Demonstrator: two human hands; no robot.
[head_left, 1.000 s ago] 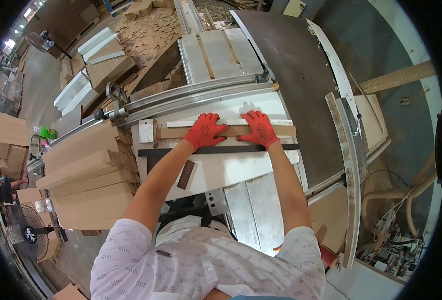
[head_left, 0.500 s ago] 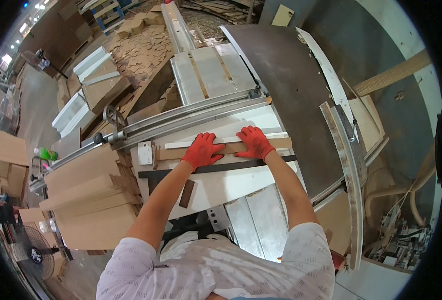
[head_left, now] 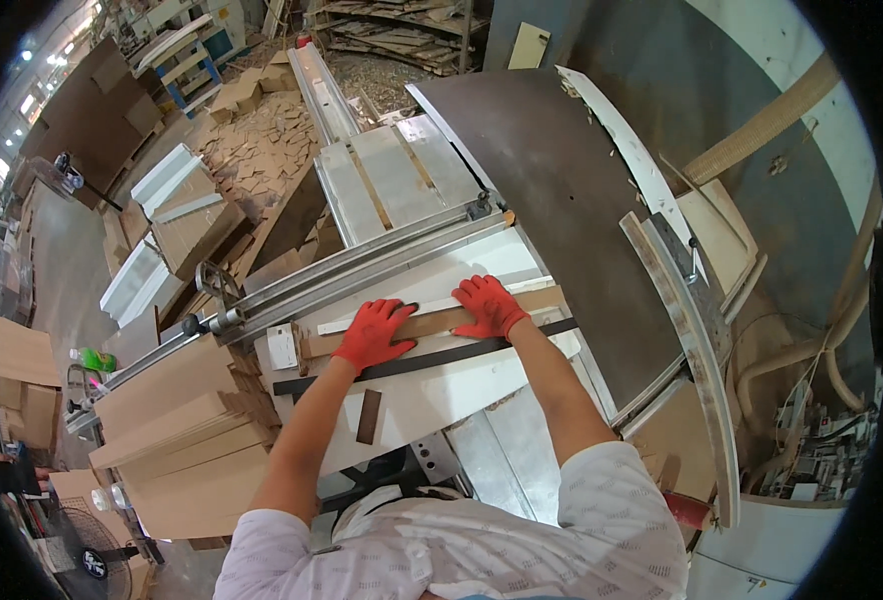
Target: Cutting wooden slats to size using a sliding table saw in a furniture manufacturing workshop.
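Both my hands wear red gloves and lie on a brown board strip [head_left: 434,323] set across a white panel [head_left: 442,400]. My left hand [head_left: 374,332] is spread on the strip's left half, thumb pointing inward. On its right half rests my right hand [head_left: 488,307], fingers stretched forward and thumb apart. Under the fingertips, along the strip's far side, runs a narrow white strip [head_left: 338,325]. A black bar [head_left: 437,359] lies on the near side, below my wrists. Left of the brown strip sits a small white block [head_left: 282,348]. A short dark brown offcut [head_left: 369,416] lies near my left forearm.
A metal fence rail [head_left: 362,257] crosses beyond the panel. Stacked brown boards [head_left: 187,430] stand at left. To the right are a dark machine table [head_left: 552,160] and a long curved strip [head_left: 687,350]. Scrap pieces [head_left: 262,145] cover the floor at far left.
The view has tilted and shifted, so my hands and the strips appear slightly lower and further left. My hands keep about the same place on the brown strip.
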